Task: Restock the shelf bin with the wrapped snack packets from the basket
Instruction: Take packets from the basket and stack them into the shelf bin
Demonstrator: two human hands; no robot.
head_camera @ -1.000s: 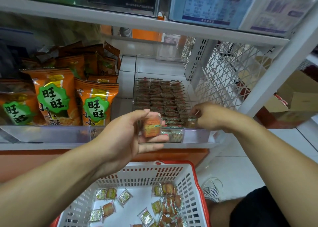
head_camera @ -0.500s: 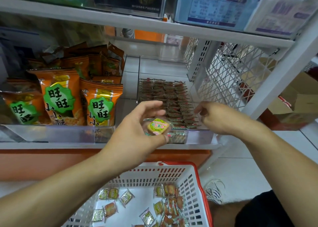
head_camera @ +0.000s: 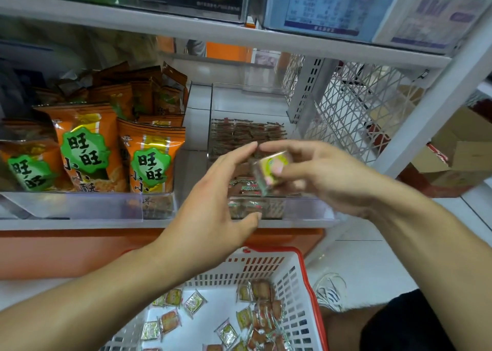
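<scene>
1. While the packet (head_camera: 271, 170) hangs in front of the bin (head_camera: 247, 103), the right hand (head_camera: 327, 175) pinches it between thumb and fingers, tilted, its yellow-green face toward the camera; it sits above the bin's front rows, probably so it can be turned edge-on to match them.
2. Beside it, the left hand (head_camera: 213, 204) is released, fingers straight and spread, holding nothing; its fingertips lie just beside the packet and nearly meet the right hand's forefinger, which reads as a handover just finishing, though I cannot tell whether a fingertip touches the wrapper.
3. Inside the clear bin, packets stand on edge in tight rows from the front lip back; the rear part is bare, so there is room to fill.
4. Below the shelf (head_camera: 80, 224), the basket (head_camera: 306, 273) holds many loose packets, so the job looks far from finished.
5. Left of the bin stand orange snack bags (head_camera: 149, 159) behind their own clear lip; they are not part of this restock.
</scene>
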